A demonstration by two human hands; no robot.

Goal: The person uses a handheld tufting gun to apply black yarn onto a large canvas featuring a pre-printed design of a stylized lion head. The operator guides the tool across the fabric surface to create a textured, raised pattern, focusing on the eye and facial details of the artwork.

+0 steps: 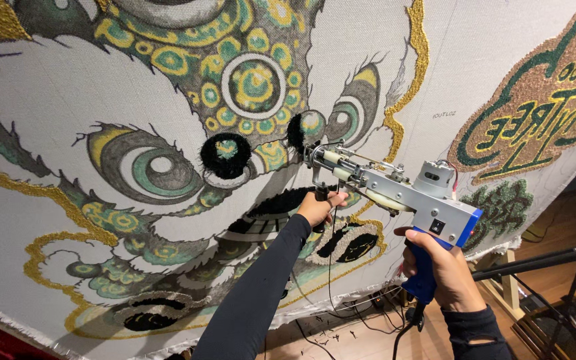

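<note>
The stretched backing cloth (48, 100) fills nearly my whole view: a pale woven sheet, taut and tilted, carrying a drawn lion-dance face with green and yellow rings, gold outlines and black patches. Some areas are already tufted, such as the fuzzy black ring (226, 155) around a green centre, and the dense gold yarn line (416, 47) on the upper right looks nubbly against the flat weave. To the right sits a second tufted panel (535, 100) in brown, green and yellow.

Next in size is the tufting gun (401, 190), a grey metal body with a blue handle, a small motor on top and a slim nose that I see pressed to the cloth beside a black patch near the face's middle. My right hand (445, 267) is wrapped shut round the blue handle; my left hand (318, 207), in a long black sleeve, is closed on the black front handle under the nose.

To tuft well here, I judge that I should keep the nose square and firmly against the cloth, move it steadily along the drawn line, and let the left grip steer while the right carries the weight.

A thin black cord (331, 267) hangs down towards the wooden floor (368, 340), where yarn scraps lie.
</note>
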